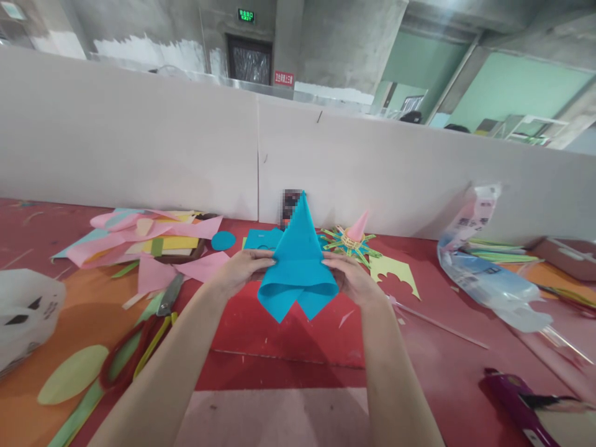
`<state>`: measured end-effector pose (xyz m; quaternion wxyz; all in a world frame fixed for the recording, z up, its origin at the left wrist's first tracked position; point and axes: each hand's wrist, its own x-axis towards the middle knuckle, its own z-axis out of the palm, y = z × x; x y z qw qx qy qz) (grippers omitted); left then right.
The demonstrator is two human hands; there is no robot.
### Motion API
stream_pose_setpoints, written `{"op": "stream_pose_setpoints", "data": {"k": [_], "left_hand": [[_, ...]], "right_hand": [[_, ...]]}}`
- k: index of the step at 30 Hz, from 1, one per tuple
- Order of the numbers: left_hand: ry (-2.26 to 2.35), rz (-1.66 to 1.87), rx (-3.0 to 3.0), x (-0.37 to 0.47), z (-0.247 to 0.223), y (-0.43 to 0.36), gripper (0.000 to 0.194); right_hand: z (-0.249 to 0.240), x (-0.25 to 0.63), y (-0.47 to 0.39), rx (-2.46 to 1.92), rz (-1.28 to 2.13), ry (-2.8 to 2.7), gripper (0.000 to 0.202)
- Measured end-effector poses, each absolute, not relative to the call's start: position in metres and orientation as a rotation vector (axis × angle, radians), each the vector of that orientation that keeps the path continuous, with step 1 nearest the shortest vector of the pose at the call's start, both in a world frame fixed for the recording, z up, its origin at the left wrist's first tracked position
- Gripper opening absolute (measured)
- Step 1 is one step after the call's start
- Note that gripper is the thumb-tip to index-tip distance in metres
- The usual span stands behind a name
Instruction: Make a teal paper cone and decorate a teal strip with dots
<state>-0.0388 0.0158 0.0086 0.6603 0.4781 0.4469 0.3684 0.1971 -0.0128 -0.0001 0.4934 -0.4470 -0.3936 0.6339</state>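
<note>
A blue paper cone (300, 248) with a pointed top is held upright between my hands, above the red table. Its lower part flares out into a curled fold with two loose corners hanging down. My left hand (244, 267) pinches the cone's left side, and my right hand (347, 273) pinches the right side at about the same height. Thumbs and fingers of both hands are closed on the paper. Behind the right hand stands a small pink cone (357, 226) on a ring with green and blue strips spread around it.
Red-handled scissors (125, 354) and a pale green oval (73, 374) lie at left, near pink paper scraps (153, 276). A blue disc (224, 241) sits farther back. At right are a plastic bag (496, 292) and a purple glue gun (516, 403). A white partition (139, 149) closes off the back.
</note>
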Motion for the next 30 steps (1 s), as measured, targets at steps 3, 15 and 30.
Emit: {"op": "stream_pose_setpoints", "data": {"k": [3,15,30], "left_hand": [[0.988,0.815,1.103,-0.0381,0.0092,0.0152,0.037],[0.976,0.822,1.096,-0.0378,0.0041,0.0182,0.027],[0.83,0.81,1.178,-0.0404,0.001,0.0187,0.018]], "right_hand": [[-0.0003,0.1978,-0.0125,-1.08,1.549,-0.941,0.024],[-0.0042,0.1958,-0.005,-1.11,1.455,-0.891,0.015],[-0.0038,0.1986,-0.009,-1.106,1.398,-1.186,0.01]]}}
